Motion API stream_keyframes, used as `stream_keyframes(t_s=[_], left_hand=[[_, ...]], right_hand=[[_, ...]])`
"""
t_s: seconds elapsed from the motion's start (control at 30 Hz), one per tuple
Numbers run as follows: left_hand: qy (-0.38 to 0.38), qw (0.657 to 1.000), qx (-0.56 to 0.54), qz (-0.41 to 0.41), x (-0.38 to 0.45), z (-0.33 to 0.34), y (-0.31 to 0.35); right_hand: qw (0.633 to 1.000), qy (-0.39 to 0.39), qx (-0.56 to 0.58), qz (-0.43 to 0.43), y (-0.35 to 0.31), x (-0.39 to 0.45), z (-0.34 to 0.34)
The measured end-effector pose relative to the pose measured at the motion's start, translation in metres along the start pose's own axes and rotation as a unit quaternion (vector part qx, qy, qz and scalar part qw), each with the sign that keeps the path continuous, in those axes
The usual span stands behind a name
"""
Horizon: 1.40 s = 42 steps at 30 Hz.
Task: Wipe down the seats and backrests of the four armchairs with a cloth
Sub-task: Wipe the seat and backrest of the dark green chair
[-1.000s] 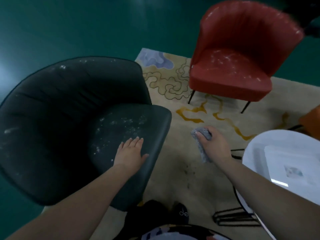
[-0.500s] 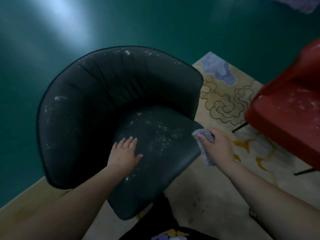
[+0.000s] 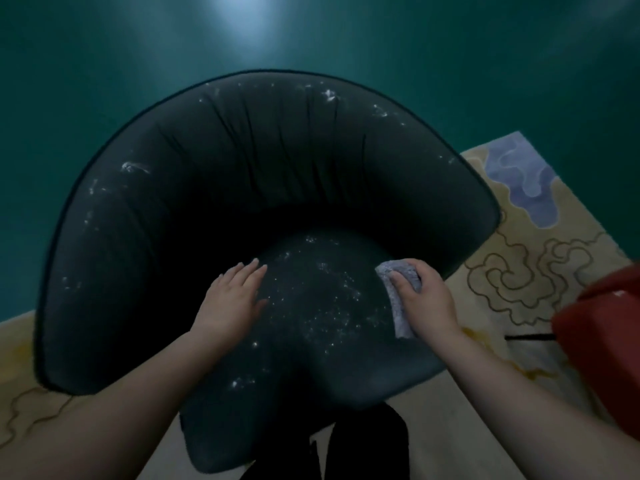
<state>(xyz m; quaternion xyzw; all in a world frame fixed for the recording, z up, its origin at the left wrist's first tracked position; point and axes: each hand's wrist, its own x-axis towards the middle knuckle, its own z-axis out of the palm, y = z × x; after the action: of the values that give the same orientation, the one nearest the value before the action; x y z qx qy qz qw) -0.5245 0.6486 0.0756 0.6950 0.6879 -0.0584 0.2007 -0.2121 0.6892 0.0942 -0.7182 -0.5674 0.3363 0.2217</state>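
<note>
Your right hand (image 3: 427, 299) grips the crumpled grey cloth (image 3: 398, 299); left hand (image 3: 232, 299) flat, open. Sweep across the dark padded armchair's (image 3: 242, 188) speckled seat.

Two armchairs are in view: one dark armchair (image 3: 263, 188) fully seen and one red armchair (image 3: 602, 344) cut off at the right edge. One grey cloth (image 3: 398, 296) and one patterned rug (image 3: 519, 258) are present. Two bare hands show, one left hand (image 3: 232, 299) and one right hand (image 3: 427, 301).
</note>
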Motion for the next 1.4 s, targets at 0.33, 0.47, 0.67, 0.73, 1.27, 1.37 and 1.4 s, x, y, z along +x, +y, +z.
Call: stream_keyframes(t_s=[0.33,0.47,0.67,0.73,1.27,1.37,1.4], left_hand=[[0.051,0.992,-0.059,-0.098,0.107,0.065,-0.024],[0.054,0.992,-0.042,-0.107,0.145,0.105,-0.038],[0.04,0.994,-0.044,-0.087,0.188,0.151,-0.051],[0.051,0.995,-0.043,-0.08,0.205,0.154,-0.06],[0.058,0.991,-0.113,-0.04,0.237,0.178,-0.087],[0.041,0.991,-0.119,-0.044,0.239,0.181,-0.091],[0.036,0.99,-0.126,-0.046,0.239,0.181,-0.092]], right_hand=[[0.993,-0.103,0.052,0.002,0.049,0.136,0.096],[0.992,-0.115,0.053,0.013,0.082,0.176,0.139],[0.996,-0.085,-0.02,-0.033,0.112,0.219,0.194],[0.996,-0.059,-0.033,-0.063,0.113,0.235,0.208],[0.987,-0.053,-0.038,-0.148,0.076,0.278,0.251],[0.975,-0.111,-0.068,-0.181,0.064,0.267,0.275],[0.963,-0.125,-0.093,-0.221,0.064,0.255,0.278]])
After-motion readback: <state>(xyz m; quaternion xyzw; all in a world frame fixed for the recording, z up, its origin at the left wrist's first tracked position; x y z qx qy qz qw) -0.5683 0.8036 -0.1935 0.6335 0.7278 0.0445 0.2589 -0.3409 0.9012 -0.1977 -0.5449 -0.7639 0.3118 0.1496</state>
